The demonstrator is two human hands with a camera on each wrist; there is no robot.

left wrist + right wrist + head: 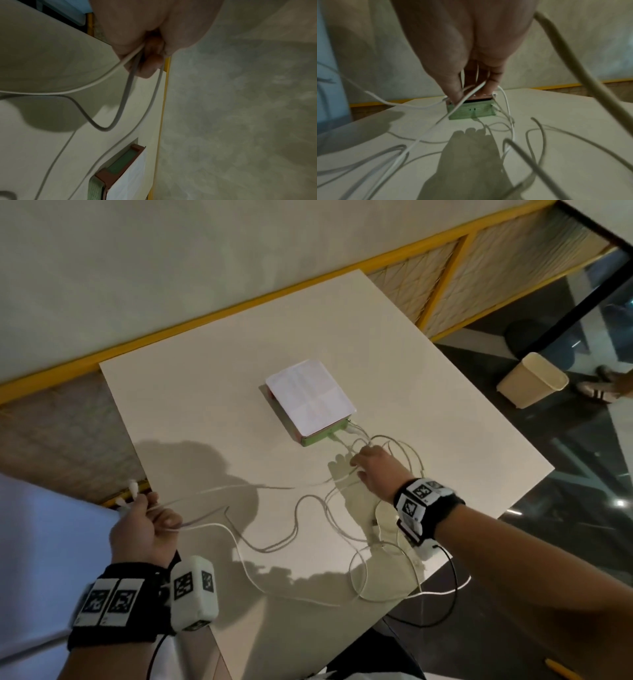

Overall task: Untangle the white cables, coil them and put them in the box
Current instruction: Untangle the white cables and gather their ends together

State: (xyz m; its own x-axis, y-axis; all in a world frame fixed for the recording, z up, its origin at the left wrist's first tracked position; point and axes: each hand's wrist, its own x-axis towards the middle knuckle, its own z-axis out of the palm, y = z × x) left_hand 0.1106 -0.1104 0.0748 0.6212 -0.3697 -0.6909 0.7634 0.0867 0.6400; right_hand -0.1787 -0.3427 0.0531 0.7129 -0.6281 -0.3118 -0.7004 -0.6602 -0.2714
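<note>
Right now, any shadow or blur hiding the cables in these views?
Head: sharp; hard shadows of both arms fall across the white cables on the table. Left wrist: dim, soft. Right wrist: motion blur, near strands smeared, right hand shadowing the middle.

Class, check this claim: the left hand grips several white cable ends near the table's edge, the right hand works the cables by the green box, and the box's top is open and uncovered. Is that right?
Not quite. The box is not uncovered: a white sheet of paper lies over its top, as the head view shows. The rest holds: the left hand grips white cable ends near the table's edge, and the right hand works the cables beside the box.
</note>
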